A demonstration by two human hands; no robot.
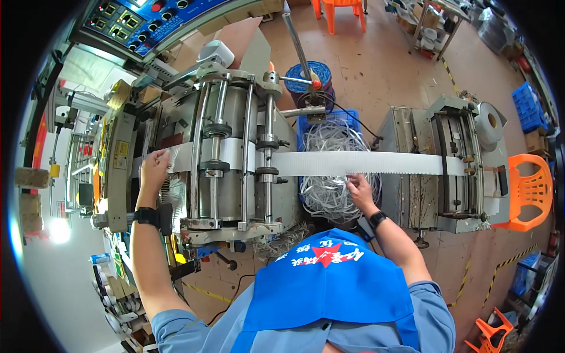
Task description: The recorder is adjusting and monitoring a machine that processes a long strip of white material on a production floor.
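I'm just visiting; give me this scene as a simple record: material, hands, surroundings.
Material: white strip, running from the right-hand machine through the roller machine
Left hand: at the strip, left of the rollers
Right hand: by the strip's near edge; contact unclear
Below: tangled pale ribbons
Far right: orange chair

1 head-worn fisheye view looks down over the apron (335, 291) onto the nearby roller machine (236, 197).

Bright indoor light, white glare spot (59, 230) at left, fisheye distortion toward black edges
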